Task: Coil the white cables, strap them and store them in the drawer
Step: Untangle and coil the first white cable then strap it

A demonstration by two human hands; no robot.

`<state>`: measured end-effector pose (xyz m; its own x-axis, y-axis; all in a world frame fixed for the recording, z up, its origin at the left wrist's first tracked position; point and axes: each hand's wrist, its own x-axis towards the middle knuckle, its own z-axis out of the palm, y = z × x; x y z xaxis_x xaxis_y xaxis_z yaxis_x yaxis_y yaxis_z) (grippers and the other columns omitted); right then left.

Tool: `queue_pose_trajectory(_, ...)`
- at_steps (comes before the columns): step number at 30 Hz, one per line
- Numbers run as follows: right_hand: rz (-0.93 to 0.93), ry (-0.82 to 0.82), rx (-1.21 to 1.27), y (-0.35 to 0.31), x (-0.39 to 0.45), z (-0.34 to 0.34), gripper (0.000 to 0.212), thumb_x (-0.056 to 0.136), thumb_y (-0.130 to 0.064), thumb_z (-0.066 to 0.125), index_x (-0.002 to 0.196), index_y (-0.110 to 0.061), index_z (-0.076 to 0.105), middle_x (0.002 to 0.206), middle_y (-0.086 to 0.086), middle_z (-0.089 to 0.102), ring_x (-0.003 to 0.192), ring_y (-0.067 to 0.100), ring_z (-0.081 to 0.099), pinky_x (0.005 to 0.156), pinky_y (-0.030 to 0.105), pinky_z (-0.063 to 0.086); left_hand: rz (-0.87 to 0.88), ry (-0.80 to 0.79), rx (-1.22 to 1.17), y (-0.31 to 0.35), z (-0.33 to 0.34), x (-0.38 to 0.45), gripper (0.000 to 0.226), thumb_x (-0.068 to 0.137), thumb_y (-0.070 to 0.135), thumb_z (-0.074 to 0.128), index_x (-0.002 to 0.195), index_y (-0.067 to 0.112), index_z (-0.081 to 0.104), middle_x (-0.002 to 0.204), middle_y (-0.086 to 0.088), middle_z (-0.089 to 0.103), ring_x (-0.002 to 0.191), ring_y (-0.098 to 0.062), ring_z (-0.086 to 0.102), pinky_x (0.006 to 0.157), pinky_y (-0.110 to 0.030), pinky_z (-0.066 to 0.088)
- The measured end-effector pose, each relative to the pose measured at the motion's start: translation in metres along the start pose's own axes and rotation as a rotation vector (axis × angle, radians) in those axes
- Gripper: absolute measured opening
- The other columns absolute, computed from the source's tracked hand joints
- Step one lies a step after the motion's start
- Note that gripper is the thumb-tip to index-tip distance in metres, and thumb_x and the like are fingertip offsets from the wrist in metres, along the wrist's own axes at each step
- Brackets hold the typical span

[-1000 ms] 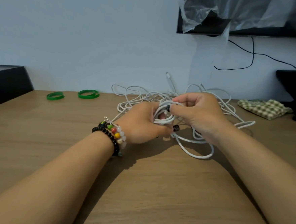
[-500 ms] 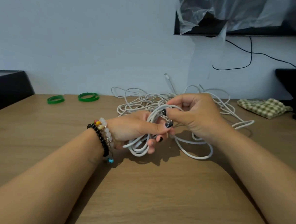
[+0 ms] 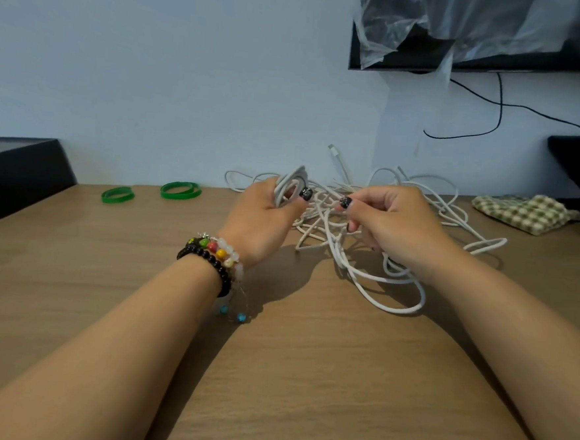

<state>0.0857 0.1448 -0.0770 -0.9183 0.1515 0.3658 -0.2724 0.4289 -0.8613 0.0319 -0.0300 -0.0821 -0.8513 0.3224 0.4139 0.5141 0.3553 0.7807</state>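
Left hand (image 3: 265, 214) gripping a small white coil (image 3: 289, 185) upright, right hand (image 3: 395, 220) pinching a strand of the tangled white cables (image 3: 382, 260) on a wooden table (image 3: 271, 373), two green bands (image 3: 151, 193) near the wall, checked cloth (image 3: 522, 212) at right

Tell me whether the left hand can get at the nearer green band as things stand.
Probably not at once. The tabletop between the left hand and the nearer green band looks bare, so the path seems free, but that hand grips the coil and would have to set it down or pass it over first.
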Motion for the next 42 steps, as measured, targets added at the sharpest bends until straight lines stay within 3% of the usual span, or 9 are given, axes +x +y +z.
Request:
queue_pose_trajectory(6,-0.085,0.08,0.066,0.004,-0.001,0.003,0.018,0.093,-0.01,0.057,0.089,-0.017,0.073,0.057,-0.008,0.06,0.047,0.015,0.039,0.047,0.024,0.032,0.039,-0.112,0.075,0.001,0.004,-0.004,0.024,0.096,0.019,0.056,0.073,0.023,0.047,0.053,0.012,0.046,0.048,-0.007,0.041,0.055,-0.032,0.037)
queue_pose_trajectory(11,-0.236,0.102,-0.069,0.002,-0.005,0.007,0.02,0.093,-0.011,0.059,0.081,-0.023,0.071,0.058,-0.01,0.06,0.051,0.002,0.051,0.05,0.012,0.037,-0.056,-0.121,-0.151,0.003,0.01,-0.007,0.023,0.099,0.032,0.049,0.08,0.019,0.053,0.05,0.011,0.041,0.04,-0.006,0.035,0.045,-0.024,0.031)
queue_pose_trajectory(18,-0.312,0.096,-0.19,0.002,-0.01,0.017,0.014,0.091,-0.013,0.062,0.082,-0.018,0.071,0.066,-0.012,0.064,0.062,0.006,0.06,0.062,0.025,0.049,0.011,-0.039,-0.194,0.001,0.015,-0.007,0.036,0.096,0.051,0.048,0.068,0.027,0.047,0.046,0.016,0.041,0.041,-0.002,0.036,0.048,-0.025,0.029)
queue_pose_trajectory(22,-0.363,-0.021,-0.263,0.001,-0.014,0.021,0.018,0.094,-0.013,0.056,0.1,-0.016,0.073,0.067,-0.011,0.062,0.06,0.005,0.054,0.059,0.023,0.041,-0.01,0.055,-0.264,0.003,0.016,-0.006,0.022,0.094,0.034,0.059,0.075,0.022,0.055,0.044,0.016,0.046,0.04,-0.001,0.041,0.048,-0.022,0.031)
queue_pose_trajectory(27,-0.365,-0.117,-0.409,0.004,-0.016,0.022,0.039,0.096,-0.02,0.052,0.134,-0.03,0.057,0.069,-0.011,0.062,0.052,0.007,0.05,0.051,0.022,0.038,-0.035,0.155,-0.301,0.003,0.014,-0.003,0.029,0.093,0.028,0.06,0.066,0.022,0.051,0.049,0.011,0.041,0.044,-0.009,0.034,0.047,-0.026,0.029)
queue_pose_trajectory(29,-0.391,-0.114,-0.467,0.002,-0.017,0.022,0.037,0.095,-0.02,0.052,0.13,-0.026,0.061,0.072,-0.009,0.066,0.055,0.007,0.053,0.054,0.027,0.043,-0.052,0.206,-0.324,0.005,0.013,-0.001,0.033,0.094,0.027,0.058,0.064,0.022,0.047,0.048,0.009,0.038,0.042,-0.009,0.031,0.044,-0.025,0.028)
queue_pose_trajectory(32,-0.432,-0.101,-0.452,0.001,-0.018,0.024,0.022,0.092,-0.016,0.053,0.106,-0.009,0.068,0.082,0.004,0.071,0.073,0.016,0.064,0.068,0.04,0.054,-0.088,0.267,-0.373,0.005,0.008,0.002,0.034,0.095,0.028,0.057,0.063,0.021,0.046,0.045,0.01,0.033,0.04,-0.009,0.027,0.045,-0.025,0.025)
queue_pose_trajectory(37,-0.384,-0.132,-0.419,-0.012,-0.022,0.022,0.031,0.09,-0.013,0.06,0.119,-0.02,0.066,0.111,-0.006,0.071,0.102,0.009,0.066,0.089,0.036,0.055,-0.167,0.356,-0.511,0.009,0.004,0.003,0.029,0.094,0.026,0.053,0.067,0.017,0.049,0.047,0.005,0.032,0.04,-0.012,0.025,0.043,-0.024,0.025)
queue_pose_trajectory(42,-0.423,-0.205,-0.431,-0.013,-0.026,0.026,0.029,0.091,-0.008,0.059,0.116,-0.019,0.066,0.105,-0.001,0.072,0.098,0.015,0.065,0.086,0.041,0.055,-0.222,0.28,-0.621,0.01,0.008,-0.001,0.023,0.091,0.028,0.061,0.074,0.014,0.053,0.047,0.003,0.035,0.039,-0.012,0.029,0.041,-0.021,0.026)
